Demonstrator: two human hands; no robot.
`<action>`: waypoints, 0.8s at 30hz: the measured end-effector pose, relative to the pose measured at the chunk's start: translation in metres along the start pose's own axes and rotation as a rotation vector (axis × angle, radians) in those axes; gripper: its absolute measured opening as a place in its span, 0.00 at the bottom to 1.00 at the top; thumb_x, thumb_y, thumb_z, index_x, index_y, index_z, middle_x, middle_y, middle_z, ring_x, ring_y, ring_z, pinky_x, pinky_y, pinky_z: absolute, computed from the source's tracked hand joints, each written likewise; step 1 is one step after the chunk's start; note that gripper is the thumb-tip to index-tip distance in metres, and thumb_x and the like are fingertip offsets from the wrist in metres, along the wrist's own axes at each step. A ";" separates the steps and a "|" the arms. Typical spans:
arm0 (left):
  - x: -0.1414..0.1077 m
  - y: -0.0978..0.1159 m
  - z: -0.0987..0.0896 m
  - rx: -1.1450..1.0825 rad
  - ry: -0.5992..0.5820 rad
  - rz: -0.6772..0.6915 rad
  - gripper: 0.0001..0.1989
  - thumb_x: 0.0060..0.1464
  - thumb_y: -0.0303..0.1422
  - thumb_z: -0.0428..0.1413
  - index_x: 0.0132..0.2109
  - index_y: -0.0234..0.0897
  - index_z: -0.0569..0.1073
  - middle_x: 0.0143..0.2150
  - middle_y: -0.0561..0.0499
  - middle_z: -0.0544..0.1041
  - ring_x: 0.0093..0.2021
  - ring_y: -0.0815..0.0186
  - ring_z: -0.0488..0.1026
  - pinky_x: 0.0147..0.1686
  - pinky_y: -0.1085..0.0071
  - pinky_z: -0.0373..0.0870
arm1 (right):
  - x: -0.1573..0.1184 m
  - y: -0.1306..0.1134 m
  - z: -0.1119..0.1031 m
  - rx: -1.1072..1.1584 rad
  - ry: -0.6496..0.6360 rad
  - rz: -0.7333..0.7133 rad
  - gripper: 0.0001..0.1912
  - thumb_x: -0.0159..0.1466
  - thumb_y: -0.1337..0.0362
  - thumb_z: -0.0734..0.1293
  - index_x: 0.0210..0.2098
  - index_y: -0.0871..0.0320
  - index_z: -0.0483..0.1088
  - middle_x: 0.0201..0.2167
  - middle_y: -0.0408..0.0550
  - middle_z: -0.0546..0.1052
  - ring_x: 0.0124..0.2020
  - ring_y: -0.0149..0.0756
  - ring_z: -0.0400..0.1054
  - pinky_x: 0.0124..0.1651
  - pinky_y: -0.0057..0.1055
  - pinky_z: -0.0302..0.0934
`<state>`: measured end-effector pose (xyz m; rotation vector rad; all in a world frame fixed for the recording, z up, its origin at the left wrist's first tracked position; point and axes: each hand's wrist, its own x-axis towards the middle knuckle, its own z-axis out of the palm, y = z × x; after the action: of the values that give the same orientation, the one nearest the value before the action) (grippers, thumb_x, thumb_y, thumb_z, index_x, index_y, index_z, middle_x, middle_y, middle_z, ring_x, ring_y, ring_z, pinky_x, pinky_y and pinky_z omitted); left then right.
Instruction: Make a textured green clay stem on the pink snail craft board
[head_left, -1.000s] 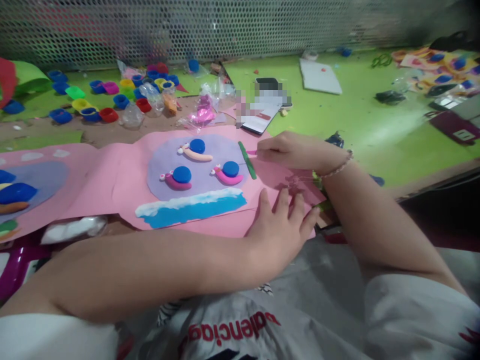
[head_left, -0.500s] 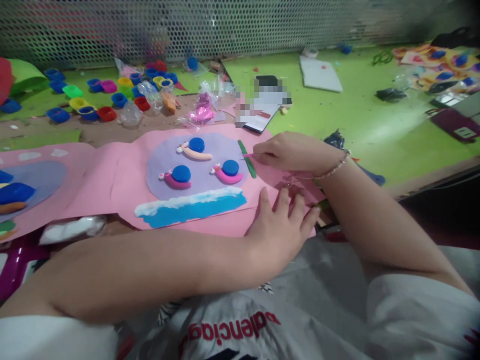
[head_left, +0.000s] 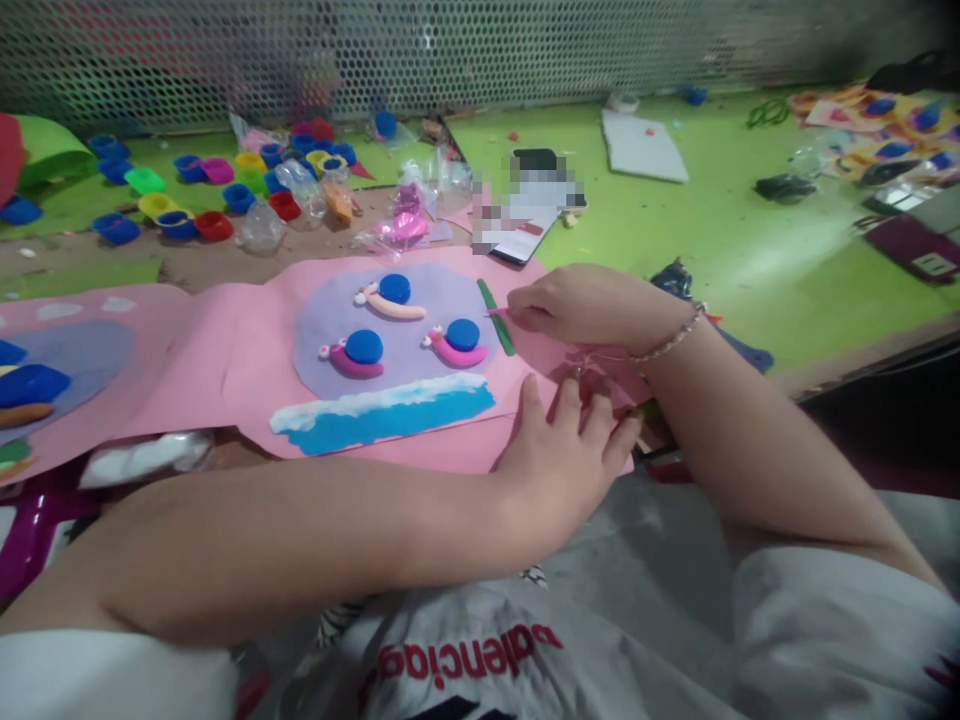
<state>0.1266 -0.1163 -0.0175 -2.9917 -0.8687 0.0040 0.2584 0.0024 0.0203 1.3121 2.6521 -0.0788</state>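
Observation:
My right hand (head_left: 581,305) is closed in a pinch around a thin pink pointed tool (head_left: 501,312), its tip lying across a green clay strip (head_left: 495,318). That strip rests on pink paper (head_left: 255,330) at the right of a lilac oval (head_left: 322,300). My left hand (head_left: 562,440) lies flat, fingers spread, on the paper's near right part. Three clay snails with blue round shells sit on the oval: a peach snail (head_left: 395,292), a pink snail (head_left: 457,343) and a darker pink snail (head_left: 356,353). Below them runs a blue-and-white clay band (head_left: 386,412).
Several colourful caps (head_left: 214,225) and clear plastic bags stand at the back left. A phone (head_left: 521,225) lies just beyond the paper. Farther right are a white foam slab (head_left: 643,147) and a maroon case (head_left: 911,245). A perforated metal panel (head_left: 375,60) closes off the back.

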 end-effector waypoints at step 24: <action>-0.001 0.000 -0.001 0.004 0.003 0.000 0.26 0.64 0.32 0.40 0.68 0.40 0.53 0.69 0.40 0.55 0.67 0.43 0.54 0.59 0.40 0.57 | 0.000 -0.001 -0.001 -0.045 -0.005 0.023 0.13 0.67 0.63 0.51 0.27 0.57 0.59 0.19 0.43 0.60 0.20 0.29 0.45 0.27 0.32 0.39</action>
<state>0.1258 -0.1170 -0.0167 -2.9871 -0.8668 0.0022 0.2574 0.0012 0.0214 1.3263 2.6181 -0.0194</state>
